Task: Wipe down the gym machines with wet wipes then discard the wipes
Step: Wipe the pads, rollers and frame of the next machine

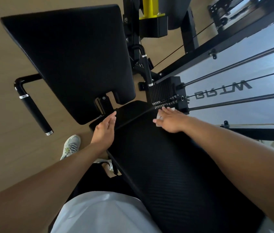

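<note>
A tan wooden floor point(6, 145) is showing under a black gym machine, and a grey panel point(250, 105) with steel rods is filling the right side; at far left a padded handle point(33, 113) is sticking out from the frame, clear of the work; next to it the broad back pad point(69, 52) is tilting away, and below it the long ribbed seat pad point(166, 165) is running toward the person.

The left hand point(105, 130) is resting along the left edge of the seat pad, fingers straight and relaxed, gripping nothing; it is probably there to steady the body while leaning over.

The right hand point(169, 121) is lying flat near the far right corner of the seat pad, fingers spread and pressing down; the wet wipe point(159, 117) is trapped under the palm, only white scraps peeking out; the flat palm is likely keeping the whole wipe in contact with the pad; the weight stack point(166, 93) is sitting just beyond the fingertips.
</note>
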